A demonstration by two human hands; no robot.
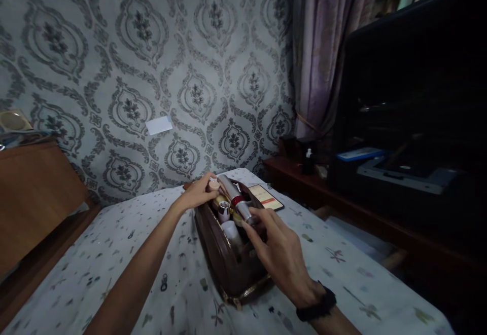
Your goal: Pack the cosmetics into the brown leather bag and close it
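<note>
A dark brown zippered bag (215,244) lies unzipped on the patterned bedsheet, filled with several bottles and jars. My right hand (276,241) pinches the lower end of a silver cylinder with a red band (228,188), which lies slanted over the bag's opening. At the bag's far left edge, my left hand (200,191) has its fingers around a small item with a round beige top (213,186). Between the hands, a bottle with a shiny round cap (224,211) and a white-capped container (230,229) stand in the bag.
A lit phone or tablet (266,197) lies just right of the bag. Wooden furniture (38,193) stands at the left. Along the right runs a dark red shelf (300,175) with a small bottle (308,161) and a large dark screen-like object.
</note>
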